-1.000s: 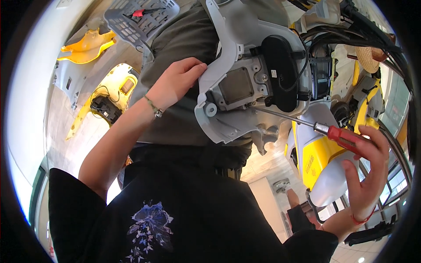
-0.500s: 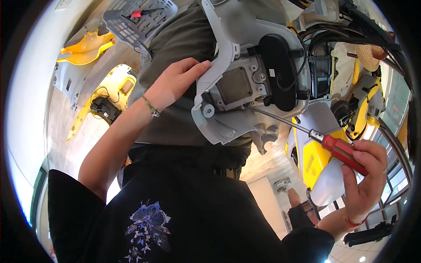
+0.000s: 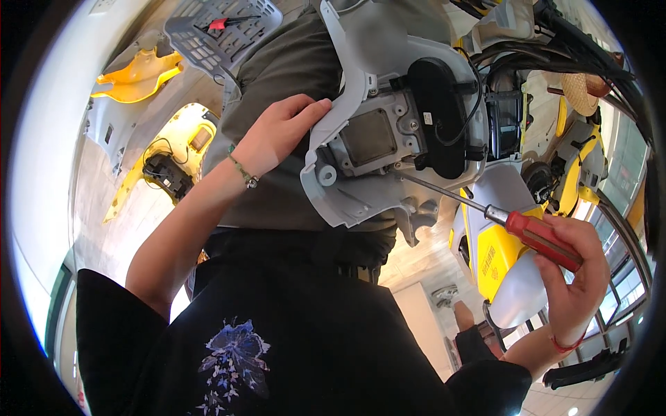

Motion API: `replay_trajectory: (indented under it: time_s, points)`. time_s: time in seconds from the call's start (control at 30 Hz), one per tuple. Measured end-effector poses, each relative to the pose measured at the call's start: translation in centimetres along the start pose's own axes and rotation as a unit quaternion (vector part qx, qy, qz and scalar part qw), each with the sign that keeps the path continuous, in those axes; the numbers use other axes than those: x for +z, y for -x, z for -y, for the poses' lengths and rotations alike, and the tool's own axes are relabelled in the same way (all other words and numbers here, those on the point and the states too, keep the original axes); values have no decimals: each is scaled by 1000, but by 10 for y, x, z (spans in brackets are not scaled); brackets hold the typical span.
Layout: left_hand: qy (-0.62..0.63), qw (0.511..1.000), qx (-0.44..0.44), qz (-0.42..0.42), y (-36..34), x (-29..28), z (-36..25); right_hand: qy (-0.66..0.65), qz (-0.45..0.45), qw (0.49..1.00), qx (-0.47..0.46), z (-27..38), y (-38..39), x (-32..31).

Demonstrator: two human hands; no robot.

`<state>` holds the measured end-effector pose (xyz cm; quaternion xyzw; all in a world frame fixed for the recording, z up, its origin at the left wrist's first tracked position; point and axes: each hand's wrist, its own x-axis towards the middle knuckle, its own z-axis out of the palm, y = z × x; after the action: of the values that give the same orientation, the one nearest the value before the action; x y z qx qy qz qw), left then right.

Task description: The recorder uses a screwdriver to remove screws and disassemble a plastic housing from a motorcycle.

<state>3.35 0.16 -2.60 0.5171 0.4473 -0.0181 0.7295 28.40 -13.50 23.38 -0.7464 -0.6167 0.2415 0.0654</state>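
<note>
A grey plastic housing [image 3: 361, 201] lies across my lap, with a metal-framed unit [image 3: 371, 139] and a long black oval part [image 3: 438, 118] mounted in it. My left hand [image 3: 277, 135] grips the housing's left edge, some fingers hidden behind the palm. My right hand [image 3: 579, 270] is wrapped round the red handle of a screwdriver [image 3: 541, 239]. Its long metal shaft slants up and left, and the tip reaches the lower right corner of the metal-framed unit. Whether the tip sits in a screw is too small to tell.
A grey slotted basket [image 3: 222, 35] holding a red-handled tool stands at the upper left. Yellow panels [image 3: 139, 76] lie on the floor at left. Black cables [image 3: 527, 55] run at upper right. Beside the screwdriver is a yellow and grey scooter body [image 3: 496, 243].
My right hand and the screwdriver handle have shifted slightly left and turned a little; the grip looks changed. The tip stays near the same corner. My left hand has hardly moved.
</note>
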Motion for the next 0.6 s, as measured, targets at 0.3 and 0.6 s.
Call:
replay_trajectory:
  time_s: [0.3,0.6]
  points:
    - [-26,999,16,-37,0,2,4,-52,-113,952,279,-7,6,29]
    - [-17,999,31,-22,-1,5,1,49,23,993,102,0,2,-2]
